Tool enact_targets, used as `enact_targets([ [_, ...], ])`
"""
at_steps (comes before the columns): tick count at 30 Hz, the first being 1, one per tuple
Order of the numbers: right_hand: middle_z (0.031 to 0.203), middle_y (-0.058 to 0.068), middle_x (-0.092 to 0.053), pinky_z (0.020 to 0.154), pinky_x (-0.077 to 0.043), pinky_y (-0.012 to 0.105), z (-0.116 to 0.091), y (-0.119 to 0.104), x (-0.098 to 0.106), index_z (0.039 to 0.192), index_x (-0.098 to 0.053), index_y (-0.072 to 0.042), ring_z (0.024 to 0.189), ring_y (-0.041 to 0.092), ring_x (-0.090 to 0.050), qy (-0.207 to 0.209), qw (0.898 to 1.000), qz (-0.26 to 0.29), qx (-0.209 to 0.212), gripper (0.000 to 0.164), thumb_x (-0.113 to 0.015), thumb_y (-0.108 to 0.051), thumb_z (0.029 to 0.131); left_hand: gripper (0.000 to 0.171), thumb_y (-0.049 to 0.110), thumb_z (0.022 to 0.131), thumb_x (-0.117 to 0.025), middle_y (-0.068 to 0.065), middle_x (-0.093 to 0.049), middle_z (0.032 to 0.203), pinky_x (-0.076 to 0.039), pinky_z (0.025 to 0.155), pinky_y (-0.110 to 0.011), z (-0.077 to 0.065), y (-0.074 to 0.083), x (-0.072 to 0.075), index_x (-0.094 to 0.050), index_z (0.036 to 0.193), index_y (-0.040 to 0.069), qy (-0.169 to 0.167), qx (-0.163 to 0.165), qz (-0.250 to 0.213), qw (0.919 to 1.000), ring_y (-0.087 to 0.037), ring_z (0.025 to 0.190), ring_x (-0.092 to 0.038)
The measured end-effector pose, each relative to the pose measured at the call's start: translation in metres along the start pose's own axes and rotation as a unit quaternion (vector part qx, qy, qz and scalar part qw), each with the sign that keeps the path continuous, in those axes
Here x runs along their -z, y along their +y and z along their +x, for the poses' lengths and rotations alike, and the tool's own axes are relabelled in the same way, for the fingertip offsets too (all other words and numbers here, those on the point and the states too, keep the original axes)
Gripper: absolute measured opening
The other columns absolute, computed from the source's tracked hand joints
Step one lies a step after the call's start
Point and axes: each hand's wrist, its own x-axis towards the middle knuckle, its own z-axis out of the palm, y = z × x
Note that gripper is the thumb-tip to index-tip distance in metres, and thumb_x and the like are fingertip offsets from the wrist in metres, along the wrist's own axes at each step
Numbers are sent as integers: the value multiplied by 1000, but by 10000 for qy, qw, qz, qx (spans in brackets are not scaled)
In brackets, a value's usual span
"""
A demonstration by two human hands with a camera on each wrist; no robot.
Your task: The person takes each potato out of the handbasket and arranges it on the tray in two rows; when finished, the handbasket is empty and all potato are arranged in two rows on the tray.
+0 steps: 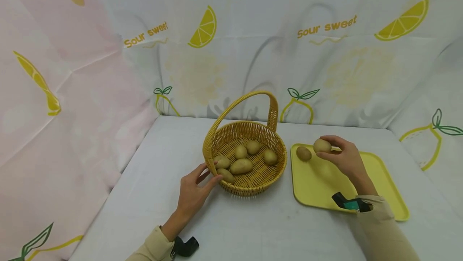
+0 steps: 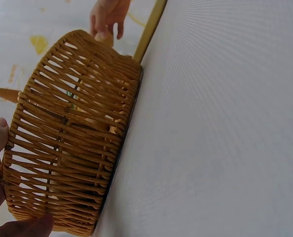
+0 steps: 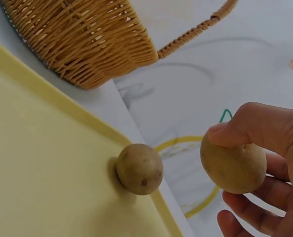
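My right hand [image 1: 345, 156] pinches a potato [image 1: 322, 145] between thumb and fingers, raised above the yellow tray [image 1: 307, 192]. In the right wrist view, the thumb lies across the upper side of this potato [image 3: 233, 165]. A second, browner potato [image 1: 303, 153] rests in the tray's far left corner, just left of the raised one. My left hand [image 1: 195, 190] grips the left rim of a round wicker basket [image 1: 249, 190], by the foot of its handle [image 1: 231, 108]. Several potatoes [image 1: 241, 166] lie inside the basket, mostly toward its left side.
The basket stands just left of the tray on a white-covered table [image 1: 253, 229]. Behind the table hangs a lemon-print cloth [image 1: 249, 60], with a pinkish cloth wall [image 1: 72, 132] at the left. The basket's tall handle arches above its bowl.
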Motion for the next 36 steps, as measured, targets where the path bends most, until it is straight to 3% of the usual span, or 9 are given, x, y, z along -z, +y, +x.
enact_targets([
  [8, 124, 24, -67, 78, -57, 12, -2, 12, 4, 133, -65, 7, 98, -4, -58, 35, 9998, -64, -196, 48, -83, -4, 89, 44, 3, 87, -85, -16, -72, 123, -60, 92, -45, 2, 1, 0, -69, 128, -3, -2, -136, 29, 9999, -37, 116, -68],
  [15, 127, 31, -64, 77, -54, 9, -3, 26, 2, 133, -63, 11, 99, -10, -53, -27, 9995, -133, -287, 48, -81, 0, 89, 43, 4, 89, -84, -15, -72, 124, -60, 93, -46, 2, -2, 0, -69, 128, -2, -34, -40, 14, 10000, -33, 118, -67],
  [28, 126, 31, -65, 74, -54, 13, -6, 37, -1, 132, -64, 10, 94, -10, -52, -207, 9971, -477, -561, 49, -82, -5, 89, 43, 5, 89, -84, -16, -72, 123, -60, 93, -47, 1, -3, 0, -68, 128, -5, -58, 9, 35, 10000, -33, 118, -67],
  [32, 128, 30, -65, 75, -55, 14, -7, 39, -2, 134, -63, 9, 98, 0, -59, -342, 9965, -458, -615, 51, -83, -8, 90, 43, 5, 89, -84, -16, -72, 124, -60, 94, -46, 0, -2, 1, -68, 128, -4, -70, 40, 68, 9999, -32, 118, -67],
  [36, 129, 29, -65, 76, -55, 14, -6, 39, -3, 134, -63, 8, 107, 28, -66, -419, 9963, -492, -558, 51, -83, -10, 90, 43, 5, 89, -84, -15, -72, 124, -60, 93, -46, 0, -2, 1, -68, 128, -4, -56, 37, 63, 10000, -34, 118, -67],
])
